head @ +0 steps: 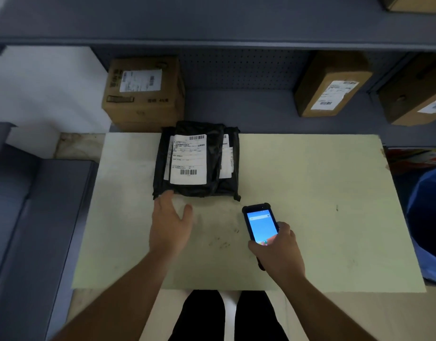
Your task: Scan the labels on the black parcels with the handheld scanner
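Stack of black parcels [199, 159] at far middle of the pale green tabletop [310, 193], far edge hanging a bit past the table edge. Top parcel shows a white shipping label [188, 159] facing up, barcodes at its top right and bottom; more labels peek out at both sides from the parcels below. How many parcels are in the stack, cannot tell.

Handheld scanner [260, 225], black case, blue screen lit, near the stack's near-right corner, not touching it. Right hand [277, 252] wrapped around its lower half, thumb on bottom of screen, top end pointing toward the parcels.

Left hand [170, 225] open, fingers spread, thumb out to the right, fingertips at the stack's near-left corner, holding nothing; real contact hard to tell.

Behind the table: grey shelf with cardboard box [143, 93] at left, labelled, and two more labelled boxes [332, 86] at right. Blue bin [428, 222] at right edge. Person's dark trousers visible below the table.
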Demonstrator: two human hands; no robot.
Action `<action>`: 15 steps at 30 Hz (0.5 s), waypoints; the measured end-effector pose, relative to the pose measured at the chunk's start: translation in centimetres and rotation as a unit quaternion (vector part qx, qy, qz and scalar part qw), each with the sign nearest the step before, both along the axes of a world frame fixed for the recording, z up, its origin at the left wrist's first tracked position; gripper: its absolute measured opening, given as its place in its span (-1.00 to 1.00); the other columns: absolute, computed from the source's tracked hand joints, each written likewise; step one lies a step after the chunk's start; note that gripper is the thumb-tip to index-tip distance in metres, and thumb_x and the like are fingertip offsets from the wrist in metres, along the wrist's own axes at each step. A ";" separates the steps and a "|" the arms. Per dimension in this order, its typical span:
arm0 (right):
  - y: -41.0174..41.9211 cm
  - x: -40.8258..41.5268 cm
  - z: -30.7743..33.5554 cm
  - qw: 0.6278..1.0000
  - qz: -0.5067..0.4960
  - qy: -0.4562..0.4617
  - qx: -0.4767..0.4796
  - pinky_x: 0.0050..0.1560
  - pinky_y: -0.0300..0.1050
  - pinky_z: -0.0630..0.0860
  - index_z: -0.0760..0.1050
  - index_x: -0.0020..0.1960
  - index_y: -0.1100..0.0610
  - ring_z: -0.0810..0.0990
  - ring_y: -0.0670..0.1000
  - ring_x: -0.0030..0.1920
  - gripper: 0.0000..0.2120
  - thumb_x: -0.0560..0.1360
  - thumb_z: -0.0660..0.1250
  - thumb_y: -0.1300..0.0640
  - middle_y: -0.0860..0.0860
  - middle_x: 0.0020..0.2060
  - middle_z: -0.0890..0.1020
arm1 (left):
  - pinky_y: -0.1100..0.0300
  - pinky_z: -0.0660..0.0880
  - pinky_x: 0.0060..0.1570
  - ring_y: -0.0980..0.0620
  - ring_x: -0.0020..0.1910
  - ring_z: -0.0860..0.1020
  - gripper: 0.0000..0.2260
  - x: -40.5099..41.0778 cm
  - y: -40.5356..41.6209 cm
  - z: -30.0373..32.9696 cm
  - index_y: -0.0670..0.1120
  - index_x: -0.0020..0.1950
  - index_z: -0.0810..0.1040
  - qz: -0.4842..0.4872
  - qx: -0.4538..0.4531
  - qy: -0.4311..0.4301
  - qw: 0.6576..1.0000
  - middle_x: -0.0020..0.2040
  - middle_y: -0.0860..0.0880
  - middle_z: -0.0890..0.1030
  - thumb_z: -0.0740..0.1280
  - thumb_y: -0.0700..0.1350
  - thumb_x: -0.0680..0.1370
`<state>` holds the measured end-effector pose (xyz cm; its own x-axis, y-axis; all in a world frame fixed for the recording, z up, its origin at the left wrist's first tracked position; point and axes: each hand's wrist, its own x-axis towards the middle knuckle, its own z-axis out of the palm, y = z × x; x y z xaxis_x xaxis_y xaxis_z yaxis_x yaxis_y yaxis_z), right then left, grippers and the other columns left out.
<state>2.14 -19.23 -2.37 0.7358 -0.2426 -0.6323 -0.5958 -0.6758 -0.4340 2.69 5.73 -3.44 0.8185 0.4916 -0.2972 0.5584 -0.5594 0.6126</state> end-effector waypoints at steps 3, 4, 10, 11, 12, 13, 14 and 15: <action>0.2 -0.2 0.1 1.000 0.004 -0.002 0.003 -0.03 0.09 0.72 0.33 0.49 0.06 0.67 0.08 0.00 -0.22 0.35 0.54 -0.03 -0.03 0.18 0.49 | 0.03 0.50 0.23 -0.08 0.31 0.55 -0.42 2.6 0.2 0.4 -0.08 0.58 0.28 0.118 -0.132 -0.016 0.984 0.48 -0.08 0.40 0.38 0.05 0.62; 0.2 -0.2 0.0 1.000 0.006 -0.004 0.004 -0.03 0.10 0.72 0.33 0.49 0.06 0.67 0.07 -0.02 -0.22 0.35 0.54 -0.03 -0.03 0.17 0.49 | 0.09 0.47 0.18 -0.09 0.29 0.56 -0.43 3.5 0.1 0.6 -0.10 0.57 0.29 0.146 -0.159 -0.017 0.976 0.47 -0.10 0.43 0.39 0.02 0.62; -0.3 -0.3 0.1 1.000 0.009 -0.013 0.002 -0.15 0.05 0.69 0.37 0.42 0.08 0.68 0.04 -0.15 -0.28 0.33 0.55 0.00 -0.03 0.10 0.51 | 0.37 0.52 -0.25 0.12 -0.12 0.57 -0.49 6.5 0.3 0.3 -0.11 0.51 0.32 0.228 -0.264 0.001 0.937 0.06 0.05 0.61 0.39 -0.03 0.63; -0.4 -0.3 0.2 1.000 0.007 -0.014 0.000 -0.21 0.00 0.65 0.38 0.40 0.08 0.67 0.01 -0.19 -0.31 0.35 0.55 0.02 -0.03 0.08 0.51 | 0.25 0.58 -0.09 0.12 -0.09 0.58 -0.48 6.8 0.4 0.1 -0.09 0.52 0.32 0.242 -0.284 0.005 0.928 0.02 0.08 0.58 0.40 -0.02 0.61; -0.6 -0.3 0.2 1.000 0.004 -0.012 0.001 -0.26 -0.03 0.62 0.39 0.37 0.08 0.67 -0.01 -0.25 -0.35 0.35 0.56 0.04 -0.04 0.07 0.51 | 0.11 0.61 0.08 0.07 -0.02 0.59 -0.46 7.1 0.5 -0.3 -0.08 0.52 0.33 0.255 -0.303 0.010 0.918 0.04 0.07 0.57 0.42 -0.01 0.60; -0.8 -0.4 0.2 1.000 -0.001 -0.011 0.002 -0.30 -0.03 0.62 0.40 0.33 0.07 0.67 -0.01 -0.33 -0.39 0.36 0.55 0.05 -0.04 0.05 0.51 | -0.01 0.60 0.22 0.00 0.07 0.60 -0.44 7.3 0.6 -0.5 -0.07 0.52 0.35 0.263 -0.315 0.013 0.912 0.09 0.05 0.58 0.45 -0.01 0.58; -1.0 -0.4 0.1 1.000 -0.006 -0.011 0.004 -0.33 0.00 0.64 0.41 0.31 0.06 0.67 0.00 -0.40 -0.41 0.35 0.55 0.05 -0.05 0.03 0.52 | -0.08 0.58 0.30 -0.05 0.15 0.60 -0.43 7.6 0.7 -0.7 -0.06 0.50 0.37 0.269 -0.320 0.017 0.908 0.15 0.02 0.59 0.47 0.00 0.55; -1.0 -0.4 0.1 1.000 -0.009 -0.010 0.003 -0.33 0.00 0.66 0.42 0.29 0.04 0.67 0.01 -0.44 -0.43 0.35 0.55 0.05 -0.06 0.02 0.52 | -0.11 0.57 0.31 -0.07 0.19 0.60 -0.42 7.9 0.8 -0.8 -0.06 0.48 0.39 0.272 -0.321 0.021 0.907 0.20 0.00 0.60 0.50 0.01 0.52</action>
<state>1.71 -20.27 -2.26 0.7444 -0.2519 -0.6184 -0.5981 -0.6632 -0.4499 10.56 6.50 -4.27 0.4887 0.5339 -0.6900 0.6744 0.2705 0.6870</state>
